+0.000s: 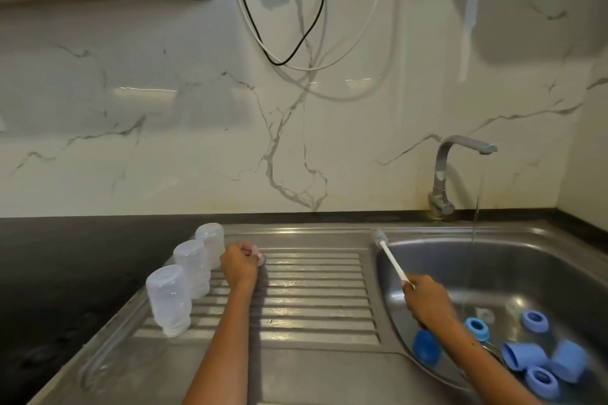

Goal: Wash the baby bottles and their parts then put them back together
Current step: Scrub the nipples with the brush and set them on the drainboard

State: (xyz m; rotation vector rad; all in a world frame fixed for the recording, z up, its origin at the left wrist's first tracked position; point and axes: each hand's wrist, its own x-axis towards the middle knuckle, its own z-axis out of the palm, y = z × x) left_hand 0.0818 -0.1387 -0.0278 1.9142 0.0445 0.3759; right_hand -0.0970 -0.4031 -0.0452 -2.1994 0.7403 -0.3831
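Three clear baby bottles stand upside down in a row on the steel drainboard [312,293]: a near one [169,301], a middle one [192,266] and a far one [210,248]. My left hand [238,265] holds a small clear teat [258,255] down against the drainboard, just right of the bottles. My right hand [427,301] grips the white handle of a small bottle brush [390,256] over the sink's left rim, bristles pointing up and away. Several blue rings and caps [526,355] lie in the sink bowl [513,270].
The tap [460,158] at the back right runs a thin stream of water into the bowl. A black counter [65,266] lies left of the drainboard. Black and white cables [296,43] hang from a wall socket above.
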